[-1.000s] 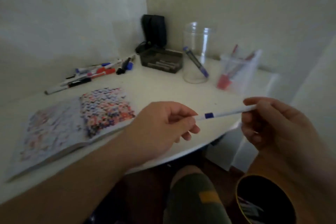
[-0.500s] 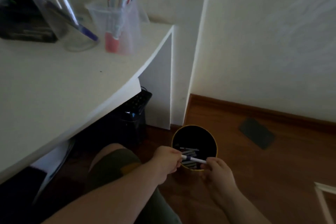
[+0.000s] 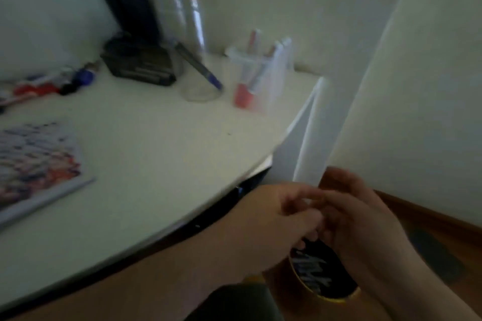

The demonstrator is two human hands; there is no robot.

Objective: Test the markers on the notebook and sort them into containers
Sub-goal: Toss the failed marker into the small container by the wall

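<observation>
My left hand (image 3: 281, 219) and my right hand (image 3: 365, 221) meet fingertip to fingertip just past the desk edge, above a black bin with a yellow rim (image 3: 339, 300) on the floor. Several discarded markers (image 3: 310, 268) lie inside it. Motion blur hides whether either hand holds a marker. On the desk, a tall clear jar (image 3: 193, 34) holds one blue marker (image 3: 200, 68). Beside it, a clear cup (image 3: 273, 78) holds red markers. The scribbled notebook (image 3: 34, 164) lies at the left.
Loose red, blue and black markers (image 3: 52, 83) lie at the far left of the white desk (image 3: 156, 151). A black mesh tray (image 3: 140, 65) sits near the corner wall. A dark flat object (image 3: 438, 255) lies on the wooden floor. My knee (image 3: 234, 302) is below.
The view swung back up from the floor toward the desk. Both hands rose from the bin's mouth, and the white marker they held over it can no longer be made out.
</observation>
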